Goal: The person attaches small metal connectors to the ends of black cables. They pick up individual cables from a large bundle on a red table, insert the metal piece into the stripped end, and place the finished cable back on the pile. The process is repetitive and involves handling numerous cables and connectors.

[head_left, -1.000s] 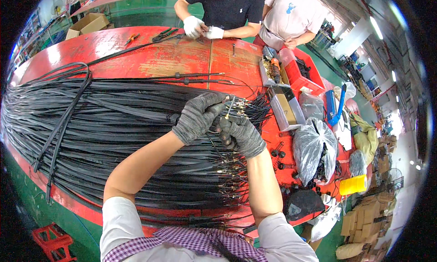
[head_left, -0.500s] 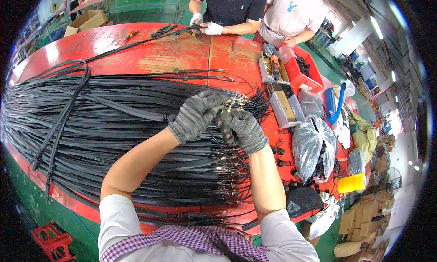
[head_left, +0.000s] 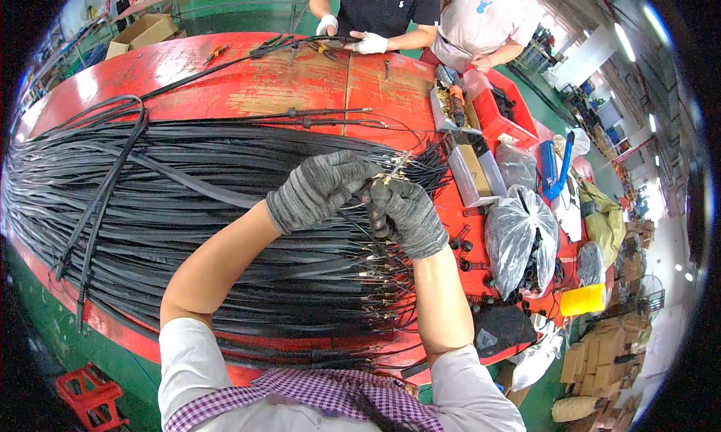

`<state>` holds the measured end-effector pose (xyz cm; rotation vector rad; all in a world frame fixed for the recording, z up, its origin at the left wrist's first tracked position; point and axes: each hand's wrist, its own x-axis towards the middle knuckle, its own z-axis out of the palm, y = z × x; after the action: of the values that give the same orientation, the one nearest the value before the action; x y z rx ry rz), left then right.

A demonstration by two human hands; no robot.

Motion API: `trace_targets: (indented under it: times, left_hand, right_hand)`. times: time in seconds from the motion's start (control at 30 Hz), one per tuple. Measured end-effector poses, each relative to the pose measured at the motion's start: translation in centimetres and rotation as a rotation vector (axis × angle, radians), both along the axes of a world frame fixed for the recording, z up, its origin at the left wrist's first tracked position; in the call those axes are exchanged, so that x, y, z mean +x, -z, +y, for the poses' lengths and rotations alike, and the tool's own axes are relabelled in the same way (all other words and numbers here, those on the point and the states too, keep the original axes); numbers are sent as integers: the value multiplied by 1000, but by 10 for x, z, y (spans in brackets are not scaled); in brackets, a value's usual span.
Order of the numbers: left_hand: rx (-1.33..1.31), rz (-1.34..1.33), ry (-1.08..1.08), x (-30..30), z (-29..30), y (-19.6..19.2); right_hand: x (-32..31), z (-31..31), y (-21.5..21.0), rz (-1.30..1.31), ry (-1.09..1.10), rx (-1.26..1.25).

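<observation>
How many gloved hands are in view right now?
4. The person's left hand and right hand meet over the black cable bundle at centre; two white-gloved co-worker hands rest at the table's far edge. Others may be hidden.

Both forearms come up from the lower edge, bare from the rolled pale sleeves to the wrists, and converge toward the middle. The left hand (head_left: 319, 188) wears a grey knitted glove; its back faces up, the wrist bent a little, and the fingers curl down and to the right toward the other hand. The right hand (head_left: 405, 216), gloved in the same grey knit with darker fingertips, sits just beside it, slightly lower and to the right, knuckles up and fingers folded inward. The two sets of fingertips meet, pinched closed together. The left forearm slants steeply; the right runs nearly straight up.
</observation>
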<state>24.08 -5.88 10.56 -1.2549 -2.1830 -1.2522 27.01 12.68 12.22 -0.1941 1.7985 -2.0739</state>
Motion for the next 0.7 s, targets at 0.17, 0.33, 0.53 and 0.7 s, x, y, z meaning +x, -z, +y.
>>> trace_targets:
  times: [0.17,0.33,0.53,0.7]
  left_hand:
    - [-101,99,-53,2,-2,-3]
    - [-21,-3,-11,7,4,-19]
    - [65,43,-68,-3,17,-3]
    - [45,-85,-87,-3,15,-5]
  right_hand:
    - [8,-4,-5,40,126,61]
    - [5,-8,-6,129,180,36]
    - [3,-16,13,30,304,-200]
    - [4,-20,27,-22,232,-450]
